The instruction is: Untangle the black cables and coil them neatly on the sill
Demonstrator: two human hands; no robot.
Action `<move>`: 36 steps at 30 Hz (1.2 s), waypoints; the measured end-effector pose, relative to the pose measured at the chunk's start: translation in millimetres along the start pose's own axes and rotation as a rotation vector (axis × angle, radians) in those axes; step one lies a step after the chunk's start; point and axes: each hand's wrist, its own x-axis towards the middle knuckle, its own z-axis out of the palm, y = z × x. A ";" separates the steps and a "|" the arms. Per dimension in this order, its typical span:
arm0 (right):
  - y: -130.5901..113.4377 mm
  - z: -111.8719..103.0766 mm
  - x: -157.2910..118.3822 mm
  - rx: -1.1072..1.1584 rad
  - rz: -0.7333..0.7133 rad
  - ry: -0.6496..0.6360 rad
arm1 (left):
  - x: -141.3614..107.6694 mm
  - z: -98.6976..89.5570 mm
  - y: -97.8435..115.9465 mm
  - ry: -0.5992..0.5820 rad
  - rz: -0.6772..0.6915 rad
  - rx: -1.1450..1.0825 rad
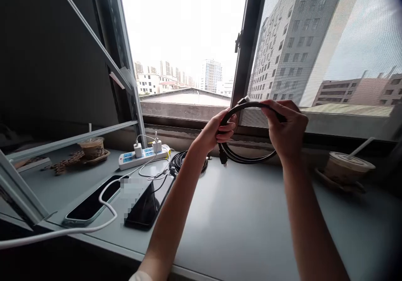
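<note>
A black cable (251,160) is held up in the air as a loose coil of several loops, above the grey tabletop and before the window. My left hand (222,126) wraps its fingers round the coil's left side. At the coil's upper right, my right hand (287,126) pinches the cable between thumb and fingers. One plug (223,158) with a metal tip hangs below my left hand. Another metal-ended plug (243,101) sticks out at the top of the coil. Parts of the loops are hidden behind my fingers.
On the left stand a white power strip (144,156) with chargers and two phones, one (94,201) beside the other (146,210). Another coiled black cable (177,163) lies behind my left forearm. Drink cups stand right (347,168) and left (92,148). A metal frame (25,193) rises at left.
</note>
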 end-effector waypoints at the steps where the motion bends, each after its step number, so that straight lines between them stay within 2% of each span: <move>1: -2.0 0.6 0.3 0.033 -0.014 0.004 | -1.5 0.1 1.1 0.009 0.022 0.007; 4: -8.9 0.9 1.9 0.124 -0.065 0.012 | -5.8 1.7 4.6 0.002 0.055 -0.015; 7: -12.4 1.3 2.9 0.108 -0.091 0.006 | -8.8 4.1 8.4 -0.005 0.029 -0.048; 10: -10.9 3.9 1.6 0.041 -0.072 -0.013 | -9.4 6.0 10.4 0.075 0.025 -0.047; 13: -9.3 6.6 -0.6 0.003 -0.055 -0.031 | -8.3 7.6 11.0 0.177 0.089 0.008; 17: -12.9 7.1 -0.6 -0.035 -0.036 -0.036 | -6.8 11.8 13.1 0.244 0.141 0.086; 20: -17.0 6.3 1.4 -0.059 -0.025 -0.038 | -6.5 17.7 13.3 0.304 0.233 0.136; 24: -17.7 6.4 2.3 -0.048 0.035 -0.063 | -6.1 28.8 7.5 0.425 0.406 0.345; 27: -16.3 5.9 2.1 -0.014 0.080 -0.067 | -5.7 34.9 2.8 0.453 0.485 0.463; 32: -21.6 1.0 3.9 0.019 0.059 -0.091 | -8.5 38.5 4.8 0.383 0.396 0.492; 36: -27.3 0.2 5.5 0.035 0.059 -0.085 | -12.5 39.2 9.4 0.378 0.346 0.517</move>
